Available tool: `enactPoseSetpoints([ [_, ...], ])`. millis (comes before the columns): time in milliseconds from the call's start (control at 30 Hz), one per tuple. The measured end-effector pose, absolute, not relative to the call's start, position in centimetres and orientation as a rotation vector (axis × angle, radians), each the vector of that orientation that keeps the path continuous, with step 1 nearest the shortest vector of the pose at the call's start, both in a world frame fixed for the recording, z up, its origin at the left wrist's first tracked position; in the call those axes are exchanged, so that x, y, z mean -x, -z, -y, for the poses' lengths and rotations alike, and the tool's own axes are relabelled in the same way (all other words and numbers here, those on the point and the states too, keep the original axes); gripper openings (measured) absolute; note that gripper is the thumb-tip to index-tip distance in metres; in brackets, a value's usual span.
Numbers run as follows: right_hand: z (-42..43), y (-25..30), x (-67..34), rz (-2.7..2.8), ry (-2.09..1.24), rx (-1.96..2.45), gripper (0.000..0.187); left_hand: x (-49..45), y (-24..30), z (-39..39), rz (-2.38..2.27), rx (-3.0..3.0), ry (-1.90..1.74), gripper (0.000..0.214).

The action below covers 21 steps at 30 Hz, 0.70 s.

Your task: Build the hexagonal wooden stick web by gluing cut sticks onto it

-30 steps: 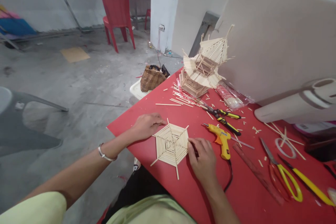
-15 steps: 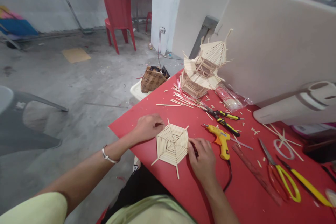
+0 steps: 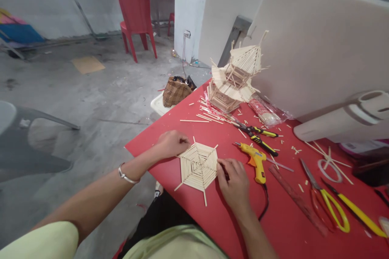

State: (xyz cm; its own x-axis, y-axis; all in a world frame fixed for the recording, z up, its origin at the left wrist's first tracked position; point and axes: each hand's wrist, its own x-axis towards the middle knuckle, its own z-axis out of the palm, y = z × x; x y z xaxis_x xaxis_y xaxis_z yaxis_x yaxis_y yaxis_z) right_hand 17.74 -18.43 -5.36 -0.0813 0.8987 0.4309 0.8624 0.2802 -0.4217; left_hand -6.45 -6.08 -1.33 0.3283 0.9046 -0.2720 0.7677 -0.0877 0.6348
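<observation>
A six-sided web of pale wooden sticks (image 3: 199, 166) lies flat on the red table (image 3: 182, 129), with stick ends jutting out at its corners. My left hand (image 3: 172, 144) is closed at its upper left corner, fingertips curled under and partly hidden. At the opposite side, the fingers of my right hand (image 3: 233, 176) pinch the web's right edge. A yellow glue gun (image 3: 255, 160) rests just beyond my right hand, its cord trailing toward me.
Behind stands a tiered stick model (image 3: 235, 77), beside loose sticks (image 3: 209, 117) and a plastic bag of sticks (image 3: 264, 111). Black-and-yellow pliers (image 3: 258, 139), scissors (image 3: 322, 194), a tape ring (image 3: 330, 170) and a beige tumbler (image 3: 337, 123) occupy the right side.
Almost nothing differs. The view has shifted slightly, and both hands keep their places at the edges of the stick web.
</observation>
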Motion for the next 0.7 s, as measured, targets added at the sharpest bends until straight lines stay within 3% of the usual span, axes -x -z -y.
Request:
enactPoseSetpoints([
  [700,18.71,5.88,-17.59,1.97,-0.041,1.631,0.019,6.26,1.35,5.32,-1.429,-1.891,-0.189,0.02],
])
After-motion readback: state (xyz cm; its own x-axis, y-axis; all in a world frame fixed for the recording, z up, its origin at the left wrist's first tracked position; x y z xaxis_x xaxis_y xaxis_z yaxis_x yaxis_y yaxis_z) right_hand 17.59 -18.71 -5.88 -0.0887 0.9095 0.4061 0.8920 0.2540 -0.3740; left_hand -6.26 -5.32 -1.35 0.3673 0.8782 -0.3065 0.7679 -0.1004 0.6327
